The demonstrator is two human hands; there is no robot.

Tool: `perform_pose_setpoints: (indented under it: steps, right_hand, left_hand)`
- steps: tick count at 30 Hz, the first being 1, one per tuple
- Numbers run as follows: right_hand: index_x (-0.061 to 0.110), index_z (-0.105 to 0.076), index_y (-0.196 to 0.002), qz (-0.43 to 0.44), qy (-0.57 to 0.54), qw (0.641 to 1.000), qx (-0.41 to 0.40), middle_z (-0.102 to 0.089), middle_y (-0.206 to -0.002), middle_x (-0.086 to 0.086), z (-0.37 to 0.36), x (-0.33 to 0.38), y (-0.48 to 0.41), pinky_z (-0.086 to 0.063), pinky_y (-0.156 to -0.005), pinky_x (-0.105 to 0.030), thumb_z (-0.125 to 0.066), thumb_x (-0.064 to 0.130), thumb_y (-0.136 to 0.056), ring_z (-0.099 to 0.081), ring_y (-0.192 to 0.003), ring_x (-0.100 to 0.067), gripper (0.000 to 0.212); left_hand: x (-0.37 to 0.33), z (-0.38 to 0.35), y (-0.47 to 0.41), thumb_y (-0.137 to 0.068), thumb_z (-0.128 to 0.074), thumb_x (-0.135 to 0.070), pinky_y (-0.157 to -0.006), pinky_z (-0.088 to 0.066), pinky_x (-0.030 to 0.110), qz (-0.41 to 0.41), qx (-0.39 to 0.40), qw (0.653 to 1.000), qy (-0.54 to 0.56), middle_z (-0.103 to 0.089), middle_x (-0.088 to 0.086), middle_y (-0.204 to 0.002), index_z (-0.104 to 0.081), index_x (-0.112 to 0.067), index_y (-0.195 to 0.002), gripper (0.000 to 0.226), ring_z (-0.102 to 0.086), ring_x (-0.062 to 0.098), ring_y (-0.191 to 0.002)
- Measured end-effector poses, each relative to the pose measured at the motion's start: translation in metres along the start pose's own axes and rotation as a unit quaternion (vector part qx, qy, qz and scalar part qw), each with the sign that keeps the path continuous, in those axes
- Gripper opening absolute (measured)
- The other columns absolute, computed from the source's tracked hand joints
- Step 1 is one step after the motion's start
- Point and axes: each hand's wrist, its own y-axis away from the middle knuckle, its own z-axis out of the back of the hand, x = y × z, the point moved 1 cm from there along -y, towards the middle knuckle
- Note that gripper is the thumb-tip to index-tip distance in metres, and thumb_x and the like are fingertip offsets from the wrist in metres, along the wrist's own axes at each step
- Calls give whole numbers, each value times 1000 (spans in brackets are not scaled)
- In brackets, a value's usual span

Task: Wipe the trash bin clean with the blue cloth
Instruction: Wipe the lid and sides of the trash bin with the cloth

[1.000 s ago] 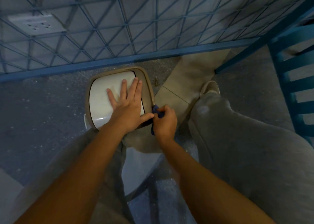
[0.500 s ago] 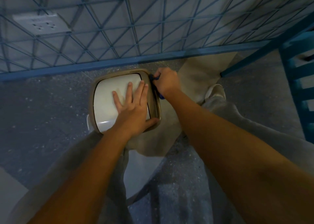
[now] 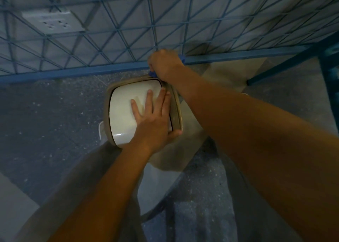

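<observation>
A beige trash bin point(image 3: 107, 102) with a white lid point(image 3: 122, 109) stands on the speckled floor below me. My left hand point(image 3: 154, 120) lies flat on the lid, fingers straight, thumb hooked over the bin's right rim. My right hand point(image 3: 165, 63) is at the bin's far right corner, fingers curled round the blue cloth point(image 3: 152, 74). Only a small bit of the cloth shows under the hand.
A blue wire-grid fence point(image 3: 110, 45) with a blue bottom bar runs just behind the bin. A white wall socket point(image 3: 53, 22) sits behind the grid at upper left. A blue frame point(image 3: 330, 73) stands at the right. My grey trouser legs flank the bin.
My right hand has carried the cloth from the bin's near right side along the right rim to its far corner. My left hand has stayed flat on the lid.
</observation>
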Motion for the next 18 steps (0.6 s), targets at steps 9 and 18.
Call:
perform_pose_setpoints:
  steps: [9,18]
  right_hand:
    - [8,-50,-124,37,44,997,-51,-52,-131,-10,0,33,-1,-38,-85,-40,-45,12,-94,-46,-123,-28,31]
    - [7,-53,-121,-2,-108,994,26,-52,-130,-15,5,2,1,-45,-99,-41,-49,18,-91,-49,-120,-32,32]
  left_hand:
    - [-3,1,-3,-84,-39,-64,-106,9,65,9,28,999,-40,15,6,-156,14,-11,-145,97,20,31,-142]
    - [6,0,-1,-74,-55,-65,-106,0,68,-30,-42,998,-28,-4,5,-158,-2,-12,-148,105,0,32,-145]
